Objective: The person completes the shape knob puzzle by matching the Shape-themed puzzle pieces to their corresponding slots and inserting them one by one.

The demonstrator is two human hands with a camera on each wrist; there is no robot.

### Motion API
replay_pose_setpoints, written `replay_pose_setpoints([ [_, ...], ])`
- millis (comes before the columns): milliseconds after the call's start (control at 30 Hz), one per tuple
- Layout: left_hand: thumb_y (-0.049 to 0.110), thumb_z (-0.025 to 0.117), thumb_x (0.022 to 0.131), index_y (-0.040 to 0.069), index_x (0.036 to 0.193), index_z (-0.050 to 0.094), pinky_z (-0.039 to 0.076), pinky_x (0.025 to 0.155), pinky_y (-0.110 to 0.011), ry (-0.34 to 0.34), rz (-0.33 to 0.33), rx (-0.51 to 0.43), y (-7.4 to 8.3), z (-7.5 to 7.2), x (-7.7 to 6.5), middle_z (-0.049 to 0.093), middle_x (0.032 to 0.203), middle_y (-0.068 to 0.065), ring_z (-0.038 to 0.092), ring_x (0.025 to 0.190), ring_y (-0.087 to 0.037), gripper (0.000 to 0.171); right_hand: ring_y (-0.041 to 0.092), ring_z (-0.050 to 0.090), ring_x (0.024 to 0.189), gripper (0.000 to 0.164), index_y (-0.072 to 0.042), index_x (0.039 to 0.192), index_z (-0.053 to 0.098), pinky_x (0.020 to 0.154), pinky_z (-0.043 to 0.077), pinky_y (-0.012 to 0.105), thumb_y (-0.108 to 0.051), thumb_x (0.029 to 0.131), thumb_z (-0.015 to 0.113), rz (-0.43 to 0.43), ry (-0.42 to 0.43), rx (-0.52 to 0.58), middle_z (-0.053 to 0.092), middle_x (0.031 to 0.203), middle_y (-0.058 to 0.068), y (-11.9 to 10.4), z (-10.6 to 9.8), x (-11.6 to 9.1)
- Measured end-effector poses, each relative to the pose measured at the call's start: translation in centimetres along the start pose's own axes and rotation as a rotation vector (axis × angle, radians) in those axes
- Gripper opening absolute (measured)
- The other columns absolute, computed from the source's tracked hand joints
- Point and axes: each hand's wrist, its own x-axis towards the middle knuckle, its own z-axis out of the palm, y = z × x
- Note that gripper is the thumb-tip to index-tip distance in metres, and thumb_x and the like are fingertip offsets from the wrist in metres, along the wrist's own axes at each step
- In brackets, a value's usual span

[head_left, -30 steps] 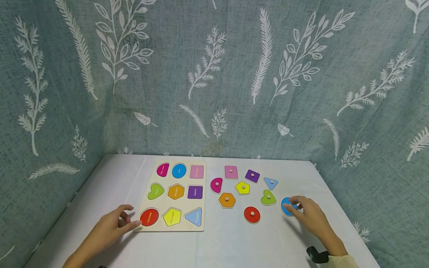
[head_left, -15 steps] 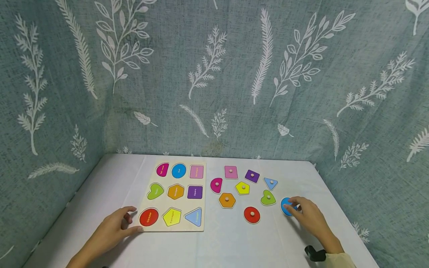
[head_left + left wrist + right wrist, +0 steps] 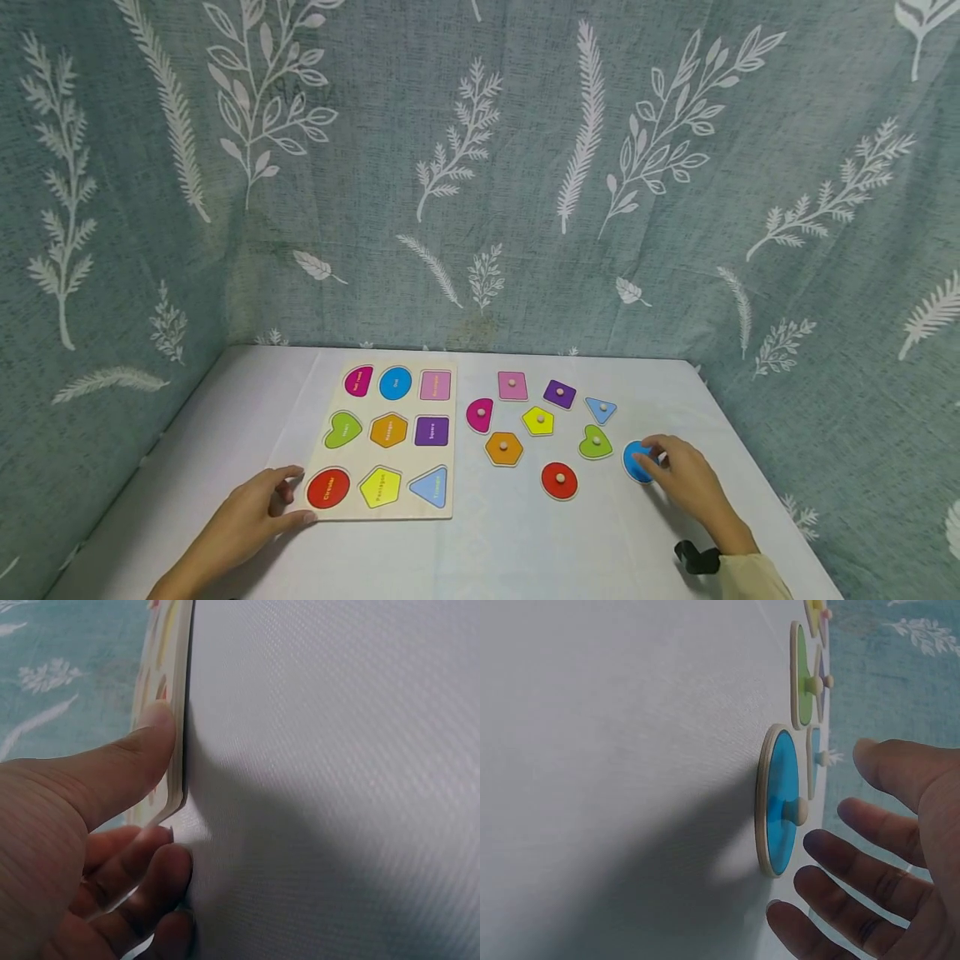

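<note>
A wooden shape puzzle board [image 3: 405, 505] lies flat on the table, printed with several coloured shapes. My left hand [image 3: 251, 512] is at its near left corner. In the left wrist view the thumb [image 3: 154, 739] lies along the board's near edge, while the fingers hang loosely past the corner. On the right, my right hand [image 3: 693, 483] hovers beside a blue oval puzzle piece [image 3: 634, 467]. The right wrist view shows its wooden knob [image 3: 795, 811] between thumb and fingers, apart from both; the hand holds nothing.
Loose knobbed pieces lie between board and right hand: a red circle [image 3: 558, 492], a green heart [image 3: 596, 451], an orange hexagon [image 3: 504, 457], a yellow pentagon [image 3: 533, 425], a light blue triangle [image 3: 602, 414] and others. A patterned cloth [image 3: 480, 208] surrounds the table.
The left thumb has slid from beside the red circle down to the board's near edge. My right hand stays by the blue oval piece, almost unmoved. The head view has shifted slightly.
</note>
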Motion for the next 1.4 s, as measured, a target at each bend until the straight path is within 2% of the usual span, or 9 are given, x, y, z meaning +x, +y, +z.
replay_pose_setpoints([
  [367,0.031,0.096,0.069,-0.009,0.131,0.061,0.047,0.062,-0.024,-0.009,0.025,-0.014,-0.1,-0.1,-0.1,0.053,0.084,-0.001,0.049,0.075,-0.017,0.082,0.026,0.064,0.090,0.030,-0.002,0.117,0.072,0.078,0.054,0.049,-0.024,0.097,0.074,-0.039,0.069,0.000,0.070,0.099,0.008,-0.4,0.4,1.4],
  [533,0.032,0.097,0.068,-0.009,0.132,0.061,0.048,0.062,-0.024,-0.015,0.020,-0.035,-0.2,-0.2,-0.1,0.053,0.083,-0.002,0.049,0.075,-0.018,0.085,0.031,0.063,0.094,0.031,-0.001,0.119,0.072,0.082,0.053,0.052,-0.023,0.098,0.072,-0.034,0.074,-0.001,0.070,0.101,0.011,-0.4,0.6,2.2],
  [800,0.033,0.098,0.066,-0.010,0.134,0.059,0.048,0.060,-0.024,-0.013,0.035,-0.087,-0.5,-0.3,0.0,0.053,0.083,-0.002,0.050,0.074,-0.019,0.089,0.036,0.058,0.098,0.030,0.000,0.118,0.072,0.084,0.049,0.055,-0.022,0.098,0.072,-0.082,0.087,0.002,0.070,0.101,0.014,-0.4,1.0,4.0],
  [1067,0.034,0.098,0.066,-0.010,0.136,0.057,0.049,0.061,-0.024,-0.030,0.019,-0.092,-1.0,0.1,-0.2,0.052,0.084,-0.002,0.050,0.075,-0.019,0.092,0.037,0.060,0.099,0.031,0.002,0.118,0.071,0.086,0.049,0.056,-0.022,0.098,0.072,-0.060,0.041,0.010,0.071,0.099,0.014,-0.5,1.7,5.5],
  [1267,0.034,0.097,0.066,-0.007,0.137,0.058,0.050,0.062,-0.024,-0.014,0.048,-0.073,-0.8,-0.1,-0.1,0.052,0.084,-0.002,0.049,0.075,-0.019,0.090,0.037,0.062,0.096,0.032,0.003,0.119,0.070,0.085,0.050,0.056,-0.022,0.098,0.071,-0.079,0.063,-0.005,0.072,0.098,0.016,-0.9,1.5,7.0],
  [1400,0.035,0.097,0.067,-0.006,0.137,0.058,0.049,0.061,-0.024,-0.020,0.062,-0.069,-0.8,0.0,0.0,0.052,0.084,-0.001,0.049,0.074,-0.018,0.090,0.036,0.064,0.093,0.033,0.002,0.118,0.070,0.081,0.052,0.055,-0.023,0.097,0.072,-0.038,0.071,-0.023,0.072,0.099,0.018,-0.8,1.4,7.4],
])
